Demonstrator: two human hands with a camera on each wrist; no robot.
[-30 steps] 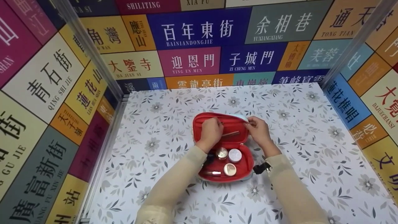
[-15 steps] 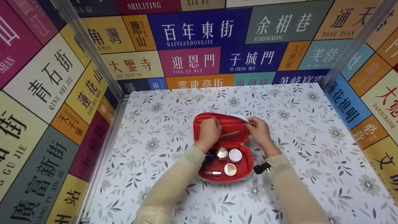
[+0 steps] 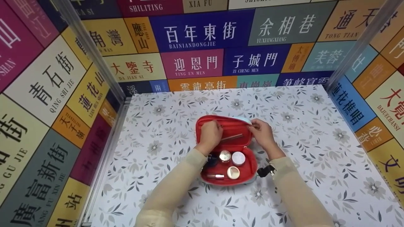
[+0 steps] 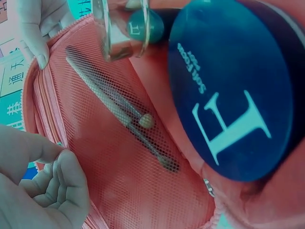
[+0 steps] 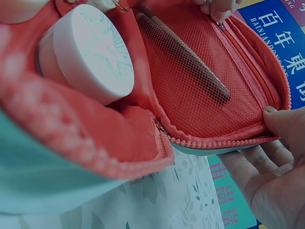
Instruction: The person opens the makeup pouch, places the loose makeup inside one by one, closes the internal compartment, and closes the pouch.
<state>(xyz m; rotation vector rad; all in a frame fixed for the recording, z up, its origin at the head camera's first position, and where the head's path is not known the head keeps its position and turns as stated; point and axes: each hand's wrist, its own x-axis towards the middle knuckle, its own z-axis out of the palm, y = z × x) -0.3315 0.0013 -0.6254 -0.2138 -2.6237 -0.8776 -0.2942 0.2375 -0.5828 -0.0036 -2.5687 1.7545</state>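
Note:
A makeup bag (image 3: 228,183) with red lining lies unzipped on the table, its lid raised at the back. Brushes (image 4: 100,90) sit behind the lid's mesh pocket (image 5: 190,107). My left hand (image 3: 211,134) pinches the small zipper pull (image 5: 220,25) of that pocket, toward the pocket's left side. At the lid's right edge my right hand (image 3: 263,134) grips the rim, thumb inside and fingers beneath. The base holds a white round jar (image 3: 238,158), a gold-topped jar (image 3: 225,156), a round compact (image 3: 233,172), a slim tube (image 3: 216,176) and a dark blue oval case (image 4: 228,90).
The table (image 3: 157,176) has a white floral cover. Panels with printed street names (image 3: 195,34) wall it in at the back and on both sides. A black wrist strap piece (image 3: 266,170) hangs beside the bag's right side.
My left hand has slid a little to the left along the mesh pocket's zipper, showing more of the brushes. The right hand stays on the lid's edge.

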